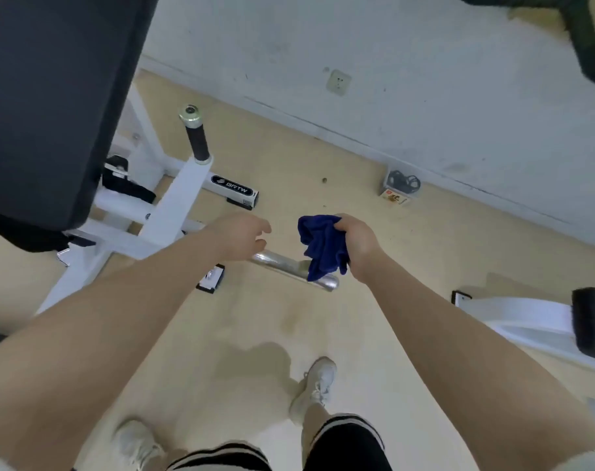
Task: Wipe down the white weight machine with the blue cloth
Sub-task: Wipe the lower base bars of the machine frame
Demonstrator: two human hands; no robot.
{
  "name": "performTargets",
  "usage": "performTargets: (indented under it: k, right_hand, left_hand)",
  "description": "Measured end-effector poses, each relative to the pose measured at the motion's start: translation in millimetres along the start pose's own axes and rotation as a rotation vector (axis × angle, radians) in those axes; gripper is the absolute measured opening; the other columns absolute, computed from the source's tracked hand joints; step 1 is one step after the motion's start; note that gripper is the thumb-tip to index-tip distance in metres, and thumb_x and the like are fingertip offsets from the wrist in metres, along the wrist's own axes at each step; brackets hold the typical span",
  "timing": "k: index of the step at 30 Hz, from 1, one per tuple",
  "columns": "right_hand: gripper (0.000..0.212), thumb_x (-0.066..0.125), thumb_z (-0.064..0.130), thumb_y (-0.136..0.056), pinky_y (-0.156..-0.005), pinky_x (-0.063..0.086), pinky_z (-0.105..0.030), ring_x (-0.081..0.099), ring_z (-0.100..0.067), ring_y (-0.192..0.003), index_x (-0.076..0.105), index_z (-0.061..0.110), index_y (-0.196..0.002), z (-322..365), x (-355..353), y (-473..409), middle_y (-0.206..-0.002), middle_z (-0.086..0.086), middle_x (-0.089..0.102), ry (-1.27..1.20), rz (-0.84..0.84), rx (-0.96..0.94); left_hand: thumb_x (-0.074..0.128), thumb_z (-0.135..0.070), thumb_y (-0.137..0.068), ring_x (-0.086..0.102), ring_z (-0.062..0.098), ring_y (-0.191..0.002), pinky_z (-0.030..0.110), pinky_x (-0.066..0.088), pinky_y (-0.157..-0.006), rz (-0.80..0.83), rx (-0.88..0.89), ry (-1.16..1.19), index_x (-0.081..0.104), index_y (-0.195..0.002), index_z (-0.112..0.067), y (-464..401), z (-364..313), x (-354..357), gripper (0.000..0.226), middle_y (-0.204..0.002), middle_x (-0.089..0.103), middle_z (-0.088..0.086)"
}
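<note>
Two hands out front: right hand (pixel 355 244) grips bunched blue cloth (pixel 323 248) just above the chrome bar (pixel 289 266); left hand (pixel 243 237) loosely curled, empty. Cloth not touching white weight machine (pixel 183 195); wiping looks mostly undone.

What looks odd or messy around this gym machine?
A few things. The floor carries a dark, wet-looking stain in front of the person's shoes. A small box of tangled black cords sits on the floor against the wall. The wall itself is scuffed and smudged. The white machine looks intact.
</note>
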State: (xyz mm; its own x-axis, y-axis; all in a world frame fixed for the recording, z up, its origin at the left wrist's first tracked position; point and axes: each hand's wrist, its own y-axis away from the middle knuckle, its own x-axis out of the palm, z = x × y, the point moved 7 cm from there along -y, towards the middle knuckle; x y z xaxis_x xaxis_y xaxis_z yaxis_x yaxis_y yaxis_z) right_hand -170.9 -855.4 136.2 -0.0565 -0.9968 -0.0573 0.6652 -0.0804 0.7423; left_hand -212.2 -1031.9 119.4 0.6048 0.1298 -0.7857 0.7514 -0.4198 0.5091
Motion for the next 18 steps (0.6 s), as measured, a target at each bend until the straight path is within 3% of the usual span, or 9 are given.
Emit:
performTargets:
  k: [2,4,6,9,11,13,15,17,18]
  right_hand:
    - [0.027,0.022,0.006,-0.079,-0.050,0.013,-0.025,0.032,-0.022,-0.053,0.037,0.025,-0.068,21,-32,-14,-0.068,-0.014,0.036,0.053,0.056,-0.055]
    - [0.018,0.030,0.007,-0.077,-0.051,0.017,-0.027,0.052,-0.044,-0.062,0.046,0.016,-0.072,44,-60,-33,-0.083,-0.037,0.053,0.070,0.089,-0.120]
    - [0.026,0.031,0.005,-0.087,-0.049,0.031,-0.026,0.067,-0.039,-0.078,0.056,0.011,-0.085,58,-85,-58,-0.095,-0.028,0.065,0.057,0.103,-0.152]
    - [0.032,0.034,0.007,-0.080,-0.064,0.037,-0.041,0.052,-0.059,-0.101,0.065,0.012,-0.089,81,-96,-106,-0.102,-0.037,0.060,0.075,0.159,-0.152]
    - [0.033,0.033,0.005,-0.078,-0.056,0.037,-0.033,0.045,-0.061,-0.105,0.064,0.009,-0.089,97,-98,-145,-0.094,-0.037,0.057,0.152,0.168,-0.137]
    - [0.032,0.031,0.002,-0.079,-0.048,0.033,-0.026,0.044,-0.062,-0.105,0.060,0.004,-0.092,120,-93,-186,-0.087,-0.028,0.055,0.201,0.207,-0.135]
    - [0.034,0.029,0.000,-0.079,-0.050,0.033,-0.028,0.047,-0.062,-0.101,0.060,0.000,-0.092,149,-85,-226,-0.084,-0.026,0.053,0.232,0.270,-0.158]
    - [0.037,0.025,-0.002,-0.077,-0.052,0.037,-0.029,0.050,-0.057,-0.080,0.057,-0.012,-0.093,180,-74,-266,-0.082,-0.027,0.048,0.271,0.346,-0.177]
    - [0.036,0.022,-0.004,-0.075,-0.051,0.041,-0.027,0.040,-0.052,-0.072,0.053,-0.016,-0.091,192,-68,-284,-0.082,-0.024,0.043,0.290,0.390,-0.163]
  left_hand:
    - [0.043,-0.026,-0.096,0.048,0.020,-0.120,0.028,0.037,-0.096,0.014,-0.043,-0.007,0.043,-0.138,-0.020,-30,-19,2,0.042,-0.134,0.050,0.002]
    - [0.042,-0.026,-0.096,0.047,0.021,-0.120,0.028,0.037,-0.095,0.035,-0.075,-0.028,0.042,-0.138,-0.021,-60,-34,1,0.042,-0.133,0.051,0.003]
    - [0.042,-0.027,-0.097,0.049,0.021,-0.119,0.029,0.038,-0.095,0.046,-0.099,-0.017,0.041,-0.138,-0.020,-89,-45,-6,0.042,-0.132,0.051,0.003]
    - [0.040,-0.026,-0.097,0.052,0.023,-0.116,0.032,0.043,-0.095,-0.046,-0.141,0.013,0.043,-0.136,-0.019,-138,-50,-27,0.040,-0.130,0.055,0.002]
    - [0.038,-0.025,-0.096,0.054,0.027,-0.109,0.035,0.046,-0.090,-0.136,-0.200,0.029,0.048,-0.130,-0.019,-172,-40,-42,0.036,-0.124,0.057,0.005]
    - [0.037,-0.021,-0.095,0.055,0.031,-0.103,0.036,0.047,-0.086,-0.176,-0.260,0.067,0.051,-0.122,-0.014,-207,-23,-51,0.031,-0.118,0.058,0.010]
    - [0.038,-0.019,-0.095,0.055,0.033,-0.103,0.037,0.047,-0.087,-0.179,-0.334,0.132,0.051,-0.121,-0.012,-244,0,-56,0.031,-0.117,0.057,0.013]
    - [0.038,-0.020,-0.094,0.055,0.032,-0.104,0.037,0.047,-0.086,-0.157,-0.409,0.128,0.050,-0.124,-0.013,-282,27,-65,0.033,-0.119,0.056,0.010]
    - [0.038,-0.020,-0.094,0.055,0.031,-0.103,0.036,0.047,-0.084,-0.145,-0.451,0.123,0.051,-0.121,-0.013,-297,40,-69,0.031,-0.118,0.057,0.009]
